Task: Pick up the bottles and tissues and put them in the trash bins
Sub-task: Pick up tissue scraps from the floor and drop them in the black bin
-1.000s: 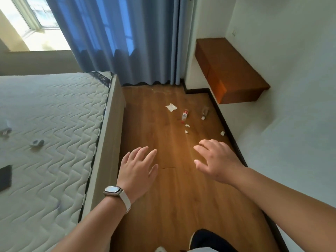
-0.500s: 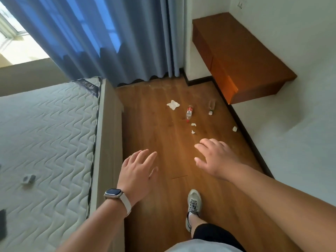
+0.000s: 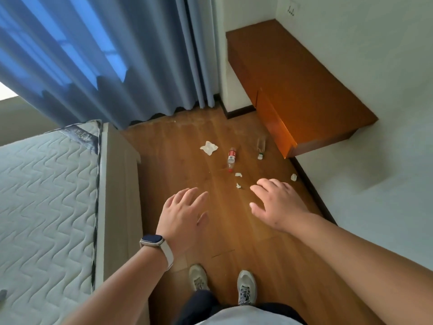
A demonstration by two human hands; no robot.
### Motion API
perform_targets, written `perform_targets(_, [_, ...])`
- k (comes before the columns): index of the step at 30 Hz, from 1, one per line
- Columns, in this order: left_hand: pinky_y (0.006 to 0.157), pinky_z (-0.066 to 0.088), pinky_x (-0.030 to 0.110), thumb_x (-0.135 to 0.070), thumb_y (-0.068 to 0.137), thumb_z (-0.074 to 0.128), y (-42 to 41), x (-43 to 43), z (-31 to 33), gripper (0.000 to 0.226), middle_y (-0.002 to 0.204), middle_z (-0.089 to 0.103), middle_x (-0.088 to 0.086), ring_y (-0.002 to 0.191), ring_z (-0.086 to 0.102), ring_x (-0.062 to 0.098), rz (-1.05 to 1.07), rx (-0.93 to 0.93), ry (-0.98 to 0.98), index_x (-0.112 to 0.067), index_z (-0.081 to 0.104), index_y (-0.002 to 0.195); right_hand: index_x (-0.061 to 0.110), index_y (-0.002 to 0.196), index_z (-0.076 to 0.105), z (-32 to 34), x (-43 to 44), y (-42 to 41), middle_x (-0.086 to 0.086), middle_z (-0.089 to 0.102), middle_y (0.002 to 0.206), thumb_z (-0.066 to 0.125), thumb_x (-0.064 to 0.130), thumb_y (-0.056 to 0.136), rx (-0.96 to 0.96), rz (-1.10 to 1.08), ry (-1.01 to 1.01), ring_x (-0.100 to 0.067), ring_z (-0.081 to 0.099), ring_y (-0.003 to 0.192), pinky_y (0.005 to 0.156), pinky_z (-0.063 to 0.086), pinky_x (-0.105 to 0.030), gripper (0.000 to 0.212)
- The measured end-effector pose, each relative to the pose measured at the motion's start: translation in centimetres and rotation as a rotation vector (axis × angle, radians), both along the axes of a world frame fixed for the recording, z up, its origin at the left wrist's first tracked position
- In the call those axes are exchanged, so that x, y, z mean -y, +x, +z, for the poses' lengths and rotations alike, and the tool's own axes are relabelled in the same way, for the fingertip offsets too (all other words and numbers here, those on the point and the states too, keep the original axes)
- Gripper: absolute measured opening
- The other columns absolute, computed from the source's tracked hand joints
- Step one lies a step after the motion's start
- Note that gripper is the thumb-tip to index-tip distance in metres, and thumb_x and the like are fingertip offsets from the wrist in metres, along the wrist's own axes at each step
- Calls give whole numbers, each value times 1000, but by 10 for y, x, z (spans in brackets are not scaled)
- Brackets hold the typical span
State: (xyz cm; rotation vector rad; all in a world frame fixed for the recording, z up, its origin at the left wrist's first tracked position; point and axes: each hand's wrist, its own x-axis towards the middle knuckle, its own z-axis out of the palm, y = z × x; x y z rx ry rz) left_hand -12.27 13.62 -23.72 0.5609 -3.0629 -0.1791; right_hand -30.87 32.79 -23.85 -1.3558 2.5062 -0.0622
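A mattress (image 3: pixel 46 195) fills the left, and beside it the left hand (image 3: pixel 182 214), a watch (image 3: pixel 152 240) on its wrist, hovers over the floor (image 3: pixel 173 179) with fingers spread, holding nothing. Farther along the floor lie a tissue (image 3: pixel 208 147), then a red-label bottle (image 3: pixel 231 158) on its side with two scraps (image 3: pixel 238 175) near its cap, then a clear bottle (image 3: pixel 260 146) near the cabinet (image 3: pixel 300 85). The right hand (image 3: pixel 278 205) hangs empty, fingers loose, just beside the scraps, and a third scrap (image 3: pixel 293 177) lies by the wall.
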Motion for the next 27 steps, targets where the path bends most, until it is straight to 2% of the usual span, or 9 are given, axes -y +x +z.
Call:
perform_targets(8, [98, 47, 47, -33, 87, 62, -72, 59, -31, 44, 131, 60, 2, 123, 55, 29, -122, 58, 67, -25, 57, 129, 26, 142, 40, -24, 31, -40, 4, 39, 147, 30, 53, 96, 72, -132, 115, -18, 35, 134, 110, 32, -39, 54])
perform_targets(14, [85, 52, 40, -28, 80, 66, -136, 130, -74, 39, 120, 64, 2, 109, 61, 29, -223, 79, 150, -22, 61, 118, 27, 141, 40, -41, 71, -78, 8, 38, 145, 31, 53, 95, 108, -296, 203, -17, 37, 130, 104, 37, -39, 54])
perform_targets(19, [82, 52, 39, -33, 84, 55, -191, 185, -133, 40, 121, 62, 2, 102, 60, 28, -277, 168, 198, -24, 58, 123, 28, 143, 39, -81, 99, -113, 10, 37, 146, 31, 53, 96, 154, -437, 286, -16, 37, 130, 103, 39, -36, 54])
perform_targets(24, [83, 52, 40, -32, 85, 61, -245, 207, -210, 40, 124, 63, 2, 106, 60, 29, -262, 258, 267, -24, 59, 124, 28, 141, 42, -148, 117, -148, 10, 38, 145, 35, 51, 97, 169, -515, 326, -16, 41, 129, 103, 37, -34, 50])
perform_targets(27, [83, 52, 40, -33, 86, 60, -274, 210, -275, 39, 123, 63, 2, 108, 60, 29, -238, 297, 300, -24, 60, 125, 29, 140, 43, -209, 124, -178, 11, 37, 147, 36, 52, 97, 189, -542, 353, -15, 41, 129, 102, 38, -32, 49])
